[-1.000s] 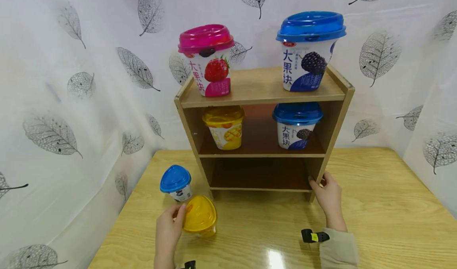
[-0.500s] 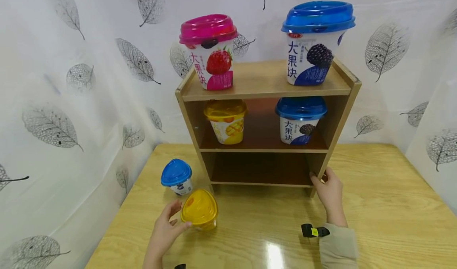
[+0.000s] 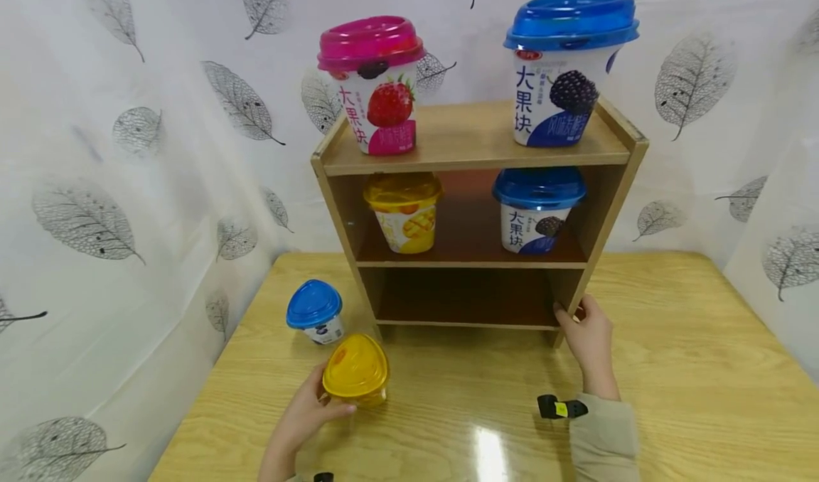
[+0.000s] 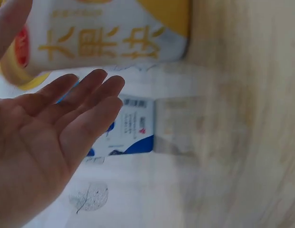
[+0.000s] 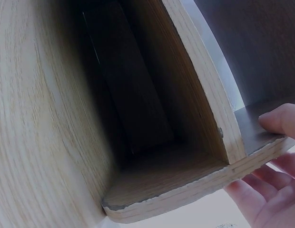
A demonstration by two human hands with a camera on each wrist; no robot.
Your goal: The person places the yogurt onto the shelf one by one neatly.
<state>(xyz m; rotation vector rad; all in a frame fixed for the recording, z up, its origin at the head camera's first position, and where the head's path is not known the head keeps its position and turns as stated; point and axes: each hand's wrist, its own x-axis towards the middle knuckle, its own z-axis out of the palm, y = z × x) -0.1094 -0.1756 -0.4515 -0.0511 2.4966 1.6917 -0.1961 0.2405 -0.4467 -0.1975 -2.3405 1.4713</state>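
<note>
A yogurt cup with a yellow lid stands on the table before the shelf's left end. My left hand is at its near left side, fingers spread behind and thumb in front. In the left wrist view those fingers look fairly straight beside the cup's printed wall; contact is unclear. My right hand grips the lower right side panel of the small wooden shelf. The right wrist view has the thumb on the panel's inner face and the other fingers outside.
A blue-lidded yogurt cup stands behind the yellow one. On the shelf's top are a pink-lidded cup and a large blue-lidded cup. The middle level holds a yellow-lidded cup and a blue-lidded cup.
My left hand has moved from the lid's left edge, spread its fingers and come lower around the cup. The right hand keeps its grip on the shelf. The head view has tilted slightly.
</note>
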